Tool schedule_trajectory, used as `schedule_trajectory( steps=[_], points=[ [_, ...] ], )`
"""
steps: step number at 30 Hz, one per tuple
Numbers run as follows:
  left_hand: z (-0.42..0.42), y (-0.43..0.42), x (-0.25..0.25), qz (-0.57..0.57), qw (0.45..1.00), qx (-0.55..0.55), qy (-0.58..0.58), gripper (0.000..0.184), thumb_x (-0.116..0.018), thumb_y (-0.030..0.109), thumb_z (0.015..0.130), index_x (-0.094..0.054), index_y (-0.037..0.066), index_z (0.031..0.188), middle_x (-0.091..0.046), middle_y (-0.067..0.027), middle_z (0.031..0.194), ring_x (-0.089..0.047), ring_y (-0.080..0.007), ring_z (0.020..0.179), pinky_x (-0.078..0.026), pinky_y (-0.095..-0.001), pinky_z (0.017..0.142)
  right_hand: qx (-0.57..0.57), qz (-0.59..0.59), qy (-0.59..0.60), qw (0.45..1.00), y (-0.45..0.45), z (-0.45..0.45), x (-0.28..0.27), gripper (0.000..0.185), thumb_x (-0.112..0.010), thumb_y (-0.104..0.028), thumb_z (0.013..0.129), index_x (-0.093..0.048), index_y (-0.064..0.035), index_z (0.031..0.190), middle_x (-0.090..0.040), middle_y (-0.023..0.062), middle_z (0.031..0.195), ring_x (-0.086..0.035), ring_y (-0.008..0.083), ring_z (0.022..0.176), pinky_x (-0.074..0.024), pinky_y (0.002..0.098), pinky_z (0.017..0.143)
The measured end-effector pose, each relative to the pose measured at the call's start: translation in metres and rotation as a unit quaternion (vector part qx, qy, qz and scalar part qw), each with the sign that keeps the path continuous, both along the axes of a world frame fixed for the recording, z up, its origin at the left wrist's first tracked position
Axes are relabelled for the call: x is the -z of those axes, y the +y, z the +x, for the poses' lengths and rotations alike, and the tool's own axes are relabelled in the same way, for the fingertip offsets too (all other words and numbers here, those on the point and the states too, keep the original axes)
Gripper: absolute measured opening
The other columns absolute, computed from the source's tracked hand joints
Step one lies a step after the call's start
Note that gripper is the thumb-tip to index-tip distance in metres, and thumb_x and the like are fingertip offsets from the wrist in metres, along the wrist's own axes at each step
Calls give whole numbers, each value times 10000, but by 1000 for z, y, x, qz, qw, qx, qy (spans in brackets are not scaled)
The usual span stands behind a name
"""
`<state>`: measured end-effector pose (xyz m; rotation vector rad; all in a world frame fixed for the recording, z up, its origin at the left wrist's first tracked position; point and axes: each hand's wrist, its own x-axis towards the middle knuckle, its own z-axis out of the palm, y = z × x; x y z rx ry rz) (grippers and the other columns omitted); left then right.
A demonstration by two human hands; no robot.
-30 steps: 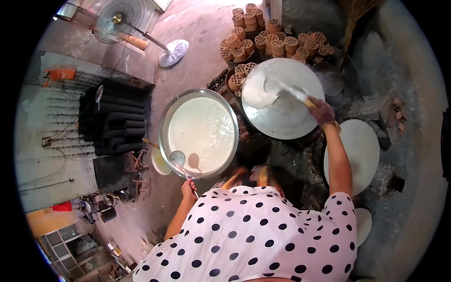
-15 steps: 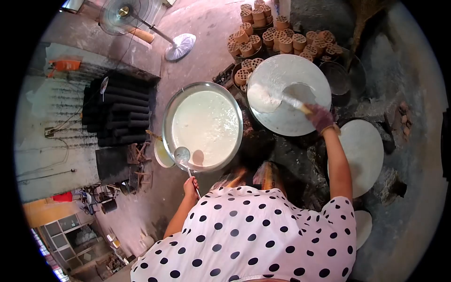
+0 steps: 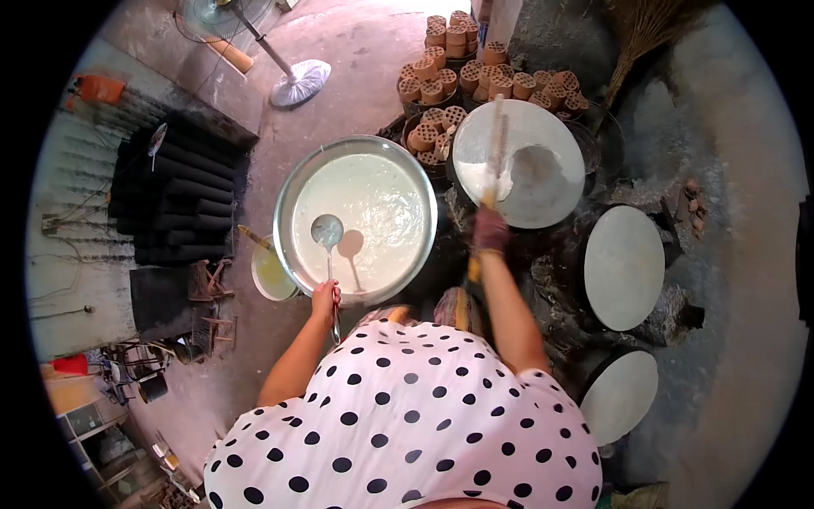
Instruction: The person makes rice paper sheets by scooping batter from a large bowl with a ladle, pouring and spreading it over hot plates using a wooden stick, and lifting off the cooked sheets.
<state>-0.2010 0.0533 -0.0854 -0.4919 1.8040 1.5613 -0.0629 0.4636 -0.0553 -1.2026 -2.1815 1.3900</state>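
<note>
A metal ladle (image 3: 326,231) is gripped by its handle in my left hand (image 3: 324,301), closed near the basin's front rim. The ladle's bowl hangs over pale batter (image 3: 373,195) in a wide metal basin (image 3: 429,199), casting a shadow on it. My right hand (image 3: 489,232), in a dark reddish glove and smeared by motion, is closed around a long tool with a yellowish handle (image 3: 487,201). The tool's blurred far part lies over a round griddle (image 3: 555,140). A thick white batter patch (image 3: 500,182) sits beside the tool, with a greyer round area to its right.
Two more round pale griddles (image 3: 625,267) (image 3: 623,397) sit to the right. Perforated clay-coloured cylinders (image 3: 428,72) are stacked behind. A bucket of yellowish liquid (image 3: 273,276) stands left of the basin, black cylinders (image 3: 182,191) further left, and a fan base (image 3: 301,82) behind.
My right hand has swung left from the griddle's right side, turning the tool upright in view. My left hand has raised the ladle further over the batter. The view has shifted rightward.
</note>
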Motion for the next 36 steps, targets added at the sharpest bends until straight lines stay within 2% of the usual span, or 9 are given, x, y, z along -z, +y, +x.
schedule_trajectory(
  steps=[1,2,5,11,13,15,19,21,36],
  points=[
    [-4,-1,-3,3,1000,19,2,111,-521,205,901,-524,94,888,-475,14,580,-410,-77,431,-331,-222,377,197,-299,48,933,-32,-37,-41,278,-537,-291,863,-597,-24,817,-618,195,811,-594,361,800,-469,432,692],
    [-9,-5,-6,-4,999,32,-3,116,-517,217,907,-526,102,889,-480,15,589,-409,-71,435,-330,-216,385,263,-333,48,904,-50,-55,-23,263,-539,-288,858,-578,-37,789,-592,161,745,-568,316,695,-446,406,604],
    [-21,-26,-7,8,998,60,-2,123,-513,224,914,-528,103,892,-482,19,596,-406,-65,438,-330,-212,387,277,-134,79,948,-69,-31,115,244,-544,-277,841,-521,-77,704,-515,59,546,-490,179,379,-380,328,338],
    [-32,-64,-14,22,997,70,5,158,-486,233,948,-524,87,899,-474,24,597,-402,-59,441,-331,-207,389,422,-307,159,838,-89,-20,10,244,-518,-288,858,-565,-76,746,-512,58,550,-485,177,396,-372,345,342],
    [-36,-76,-14,34,996,78,18,158,-482,236,949,-524,91,905,-470,26,599,-403,-58,449,-333,-206,391,280,-26,-10,960,-82,-60,53,381,-482,-355,841,-609,2,801,-611,150,668,-625,283,602,-482,419,551],
    [-41,-78,-22,28,996,85,24,157,-481,236,948,-525,91,907,-468,27,599,-404,-58,452,-331,-205,393,304,-291,17,907,-103,-86,-22,415,-525,-372,809,-631,30,805,-648,178,795,-626,313,719,-472,409,652],
    [-54,-87,-21,33,995,94,29,155,-481,224,950,-518,76,922,-483,12,601,-418,-64,439,-345,-208,374,312,-18,-4,950,-103,-43,40,362,-523,-357,836,-622,-15,771,-613,137,652,-591,242,512,-453,365,472],
    [-55,-86,-17,54,994,91,29,158,-474,223,953,-516,74,922,-478,15,602,-416,-59,438,-347,-203,369,362,-289,61,884,-96,-6,39,280,-523,-319,843,-591,-59,763,-551,86,571,-495,179,380,-373,327,351],
    [-43,-15,-28,64,991,117,33,138,-497,212,926,-530,81,896,-485,8,588,-424,-67,439,-349,-208,388,264,-348,59,898,-76,55,14,228,-550,-325,808,-564,-105,752,-494,33,538,-431,171,365,-342,323,356]
  ],
)
